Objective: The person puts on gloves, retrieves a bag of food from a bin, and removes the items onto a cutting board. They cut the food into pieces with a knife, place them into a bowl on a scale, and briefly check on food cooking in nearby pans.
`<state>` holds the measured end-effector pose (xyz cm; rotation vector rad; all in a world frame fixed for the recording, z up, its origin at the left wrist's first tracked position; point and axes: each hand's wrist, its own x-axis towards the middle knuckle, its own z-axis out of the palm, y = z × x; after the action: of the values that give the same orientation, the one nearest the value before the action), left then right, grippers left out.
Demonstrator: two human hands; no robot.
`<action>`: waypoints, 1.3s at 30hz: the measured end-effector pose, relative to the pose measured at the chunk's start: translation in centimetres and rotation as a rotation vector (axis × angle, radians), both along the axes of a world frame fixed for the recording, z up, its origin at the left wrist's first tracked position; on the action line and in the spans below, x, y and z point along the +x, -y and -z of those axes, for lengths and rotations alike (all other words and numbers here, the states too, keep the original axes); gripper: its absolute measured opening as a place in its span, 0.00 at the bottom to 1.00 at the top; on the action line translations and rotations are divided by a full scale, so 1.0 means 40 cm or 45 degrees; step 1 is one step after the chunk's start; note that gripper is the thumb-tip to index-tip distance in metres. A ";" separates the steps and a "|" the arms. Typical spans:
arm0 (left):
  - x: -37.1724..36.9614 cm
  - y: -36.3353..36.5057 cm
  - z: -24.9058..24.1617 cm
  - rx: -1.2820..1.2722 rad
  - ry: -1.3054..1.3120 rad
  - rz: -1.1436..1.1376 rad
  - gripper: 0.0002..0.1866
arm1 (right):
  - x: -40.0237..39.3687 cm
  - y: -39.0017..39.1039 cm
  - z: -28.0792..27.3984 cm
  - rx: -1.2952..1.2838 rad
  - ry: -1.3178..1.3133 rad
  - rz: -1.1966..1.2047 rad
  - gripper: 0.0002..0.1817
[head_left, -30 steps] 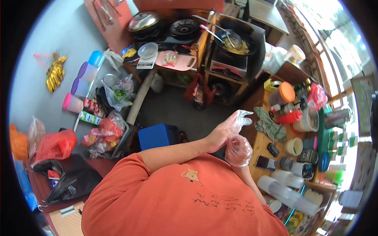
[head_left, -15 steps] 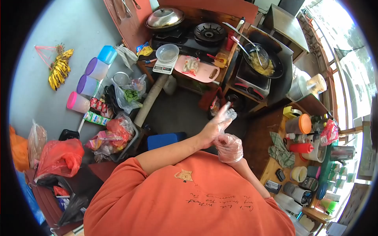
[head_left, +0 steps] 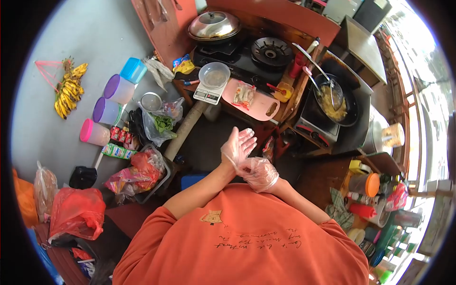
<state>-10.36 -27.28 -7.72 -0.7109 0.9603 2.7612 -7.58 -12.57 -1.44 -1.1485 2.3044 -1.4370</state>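
Fingers of the right hand [head_left: 261,174] grasp the thin clear plastic glove [head_left: 230,155] on the left hand [head_left: 238,144], whose fingers extend, released.

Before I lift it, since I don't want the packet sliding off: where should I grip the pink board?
Probably by the right end of the pink board, through its uncovered handle slot, coming from near right; the packet lies further left.

The right hand [head_left: 259,175] is partly obscured by its crumpled plastic glove [head_left: 267,175]. At half-past seven, the blue box [head_left: 190,181] is mostly hidden by the left forearm [head_left: 202,189]; at eleven, hanging utensils [head_left: 163,9] are cut off.
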 end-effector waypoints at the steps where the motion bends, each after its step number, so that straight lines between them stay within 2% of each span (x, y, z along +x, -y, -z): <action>1: -0.012 0.015 -0.003 0.192 -0.016 -0.009 0.34 | -0.028 0.006 0.009 0.020 0.044 -0.040 0.07; 2: -0.024 0.024 -0.008 0.383 -0.040 -0.026 0.34 | -0.058 0.010 0.014 0.040 0.086 -0.087 0.09; 4: -0.066 0.033 -0.036 0.428 -0.104 -0.099 0.34 | -0.133 0.014 0.001 0.026 0.078 -0.215 0.07; 7: -0.128 0.025 -0.101 0.075 -0.049 -0.245 0.38 | -0.230 0.025 -0.006 0.142 -0.110 -0.362 0.06; 8: -0.150 0.040 -0.077 0.107 -0.092 -0.257 0.40 | -0.260 0.024 0.026 0.106 -0.187 -0.419 0.05; 10: -0.166 0.064 -0.067 0.044 -0.130 -0.306 0.37 | -0.298 0.048 0.030 0.110 0.051 -0.483 0.05; 11: -0.166 0.081 -0.038 0.057 -0.131 -0.319 0.34 | -0.306 0.067 0.024 0.108 0.057 -0.580 0.05; 13: -0.140 0.104 -0.016 0.060 -0.093 -0.388 0.24 | -0.318 0.087 0.013 0.212 0.511 -0.548 0.04; 16: -0.093 0.154 0.032 0.080 0.041 -0.528 0.22 | -0.329 0.123 0.078 0.150 0.361 -0.672 0.05; 18: -0.057 0.225 0.084 0.186 0.071 -0.641 0.20 | -0.347 0.149 0.070 0.253 0.458 -0.763 0.06; 20: -0.005 0.304 0.136 -0.007 0.078 -0.798 0.20 | -0.365 0.176 0.070 0.338 0.639 -0.706 0.07; 22: 0.053 0.387 0.204 -0.107 0.257 -1.003 0.19 | -0.396 0.201 0.118 0.260 0.524 -0.725 0.07; 24: 0.132 0.494 0.283 -0.210 0.488 -1.205 0.19 | -0.419 0.233 0.146 0.246 0.274 -0.622 0.08; 26: 0.236 0.622 0.396 -0.339 0.632 -1.542 0.16 | -0.437 0.279 0.130 0.219 0.228 -0.651 0.08; 28: 0.386 0.822 0.496 -1.037 1.219 -1.135 0.21 | -0.453 0.320 0.132 0.369 0.353 -0.548 0.06; 30: 0.484 0.988 0.551 -1.129 1.844 -1.374 0.29 | -0.493 0.356 0.201 0.364 0.404 -0.538 0.06; 32: 0.464 1.069 0.411 -0.390 1.266 -2.314 0.34 | -0.525 0.419 0.225 0.534 0.545 -0.411 0.06; 33: 0.466 1.117 0.417 -0.381 1.281 -2.312 0.34 | -0.535 0.464 0.220 0.495 0.595 -0.360 0.06; 35: 0.515 1.212 0.448 -0.805 1.679 -2.071 0.34 | -0.591 0.529 0.299 0.504 0.505 -0.372 0.06; 36: 0.613 1.286 0.581 -0.965 1.745 -1.661 0.33 | -0.611 0.557 0.328 0.500 0.419 -0.379 0.06; 37: 0.706 1.358 0.705 -1.166 1.783 -1.247 0.32 | -0.607 0.643 0.246 0.508 0.637 -0.377 0.07; 38: 0.788 1.426 0.811 -1.376 1.767 -0.899 0.31 | -0.618 0.708 0.225 0.525 0.640 -0.389 0.07; 39: 0.686 1.416 0.610 -1.214 2.107 -0.507 0.28 | -0.627 0.758 0.214 0.591 0.653 -0.403 0.08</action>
<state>17.08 -83.93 -32.10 -2.6707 1.4438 0.7187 -32.66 -42.91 -10.00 -0.8341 1.8520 -0.8822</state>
